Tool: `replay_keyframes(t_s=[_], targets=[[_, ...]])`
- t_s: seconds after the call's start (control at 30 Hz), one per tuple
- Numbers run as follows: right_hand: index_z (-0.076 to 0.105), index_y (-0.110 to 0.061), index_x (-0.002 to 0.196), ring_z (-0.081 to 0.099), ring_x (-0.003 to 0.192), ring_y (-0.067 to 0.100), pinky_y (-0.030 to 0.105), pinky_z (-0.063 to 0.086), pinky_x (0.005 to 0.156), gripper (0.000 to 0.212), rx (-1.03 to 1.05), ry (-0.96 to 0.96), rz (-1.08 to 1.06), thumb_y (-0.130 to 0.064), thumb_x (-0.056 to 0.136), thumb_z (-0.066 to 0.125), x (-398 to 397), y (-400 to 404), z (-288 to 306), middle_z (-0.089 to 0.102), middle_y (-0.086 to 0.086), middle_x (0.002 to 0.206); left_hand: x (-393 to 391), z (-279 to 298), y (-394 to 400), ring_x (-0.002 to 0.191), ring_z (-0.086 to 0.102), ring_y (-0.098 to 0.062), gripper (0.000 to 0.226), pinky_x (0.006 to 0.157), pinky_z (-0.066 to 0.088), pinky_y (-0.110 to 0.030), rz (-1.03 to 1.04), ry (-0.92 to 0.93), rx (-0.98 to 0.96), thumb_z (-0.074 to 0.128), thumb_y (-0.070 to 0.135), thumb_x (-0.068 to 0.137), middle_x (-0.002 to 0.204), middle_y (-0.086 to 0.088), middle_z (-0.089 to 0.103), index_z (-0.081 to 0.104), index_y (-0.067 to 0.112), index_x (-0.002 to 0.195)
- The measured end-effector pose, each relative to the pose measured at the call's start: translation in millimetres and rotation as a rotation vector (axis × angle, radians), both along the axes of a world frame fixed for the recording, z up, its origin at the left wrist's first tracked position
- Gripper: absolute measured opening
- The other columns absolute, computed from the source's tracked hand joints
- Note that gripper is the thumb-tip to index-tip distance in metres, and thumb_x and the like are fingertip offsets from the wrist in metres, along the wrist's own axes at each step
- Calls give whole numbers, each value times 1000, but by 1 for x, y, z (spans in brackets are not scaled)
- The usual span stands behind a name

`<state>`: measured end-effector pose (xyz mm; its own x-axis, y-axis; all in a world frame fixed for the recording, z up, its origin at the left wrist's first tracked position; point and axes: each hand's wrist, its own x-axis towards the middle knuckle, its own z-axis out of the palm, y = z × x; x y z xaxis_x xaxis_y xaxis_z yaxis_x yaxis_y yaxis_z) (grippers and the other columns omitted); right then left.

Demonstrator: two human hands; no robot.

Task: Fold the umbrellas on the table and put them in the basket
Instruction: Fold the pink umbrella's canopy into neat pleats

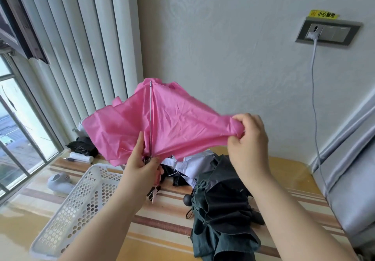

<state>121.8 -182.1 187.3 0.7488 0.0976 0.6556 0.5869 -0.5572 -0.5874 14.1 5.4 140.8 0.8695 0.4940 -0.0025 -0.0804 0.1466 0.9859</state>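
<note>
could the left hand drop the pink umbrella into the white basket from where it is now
Probably yes. The left hand grips the pink umbrella near its base, just above and beside the white basket. Nothing lies between them, but the right hand pinches the canopy and would have to let go first.

Yellow sticker [323, 14]: black Chinese characters "小心触电", with a small square warning mark at its left end that is too small to read.
Sticker's place: upper right of the frame, stuck on the wall just above the grey socket panel [328, 32].
Other print: none readable elsewhere in the frame.
</note>
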Motion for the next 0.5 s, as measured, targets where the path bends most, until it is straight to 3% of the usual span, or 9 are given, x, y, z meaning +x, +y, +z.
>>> replay_keyframes(t_s=[0.07,0.13,0.17,0.23,0.3,0.4,0.43,0.47,0.5], targets=[[61,-5,104,56,78,16,0,36,70,39,12,-47,7,20,76,51,1,-9,-1,48,-3,103,4,-2,5,46,32,-10,72,38,32,-22,30,-27,-26,49,-6,93,73,8,53,34,46,142],[61,-7,107,59,70,10,3,37,65,40,16,-23,53,19,79,50,-3,-13,-1,50,-5,103,5,-3,6,46,31,-9,70,39,31,-23,24,-41,-28,49,-4,94,65,13,54,34,47,141],[60,-9,108,55,61,0,4,37,61,39,22,1,100,18,81,50,-6,-13,-1,51,-5,98,5,-4,5,46,34,-8,68,40,33,-22,17,-43,-30,49,-1,95,68,11,55,35,48,140],[57,-15,112,53,51,0,7,37,54,40,64,111,221,12,83,53,-13,-9,3,52,-4,90,6,-4,0,49,39,-6,62,43,37,-22,2,-44,-36,50,3,96,77,8,55,38,45,139],[52,-25,116,58,64,-2,8,40,58,44,113,213,293,3,84,60,-20,-3,6,55,-5,102,8,-1,-6,50,41,-9,58,45,41,-22,-2,-38,-52,48,4,96,79,5,56,40,41,139],[49,-27,118,50,91,-15,0,38,72,45,86,281,252,-10,82,70,-23,0,5,49,-11,111,9,3,-13,55,53,-26,62,57,56,-37,-18,-22,-47,50,8,96,95,-11,60,32,44,143],[48,-29,116,48,91,-18,-1,37,71,43,87,317,240,-12,83,70,-25,0,6,49,-11,110,8,2,-13,60,58,-25,66,59,58,-36,-22,-17,-38,55,11,94,103,-12,60,28,46,144],[48,-31,114,49,91,-17,-1,37,69,41,96,342,235,-13,84,68,-25,0,6,51,-11,111,8,1,-13,74,66,-24,73,56,47,-23,-25,-9,-27,61,14,90,115,-11,60,25,49,144],[49,-32,114,52,91,-12,0,38,69,39,106,353,236,-13,86,67,-26,0,7,53,-11,112,9,0,-12,96,65,-28,82,89,44,-37,-29,5,-16,67,17,85,126,-11,56,22,50,144]])
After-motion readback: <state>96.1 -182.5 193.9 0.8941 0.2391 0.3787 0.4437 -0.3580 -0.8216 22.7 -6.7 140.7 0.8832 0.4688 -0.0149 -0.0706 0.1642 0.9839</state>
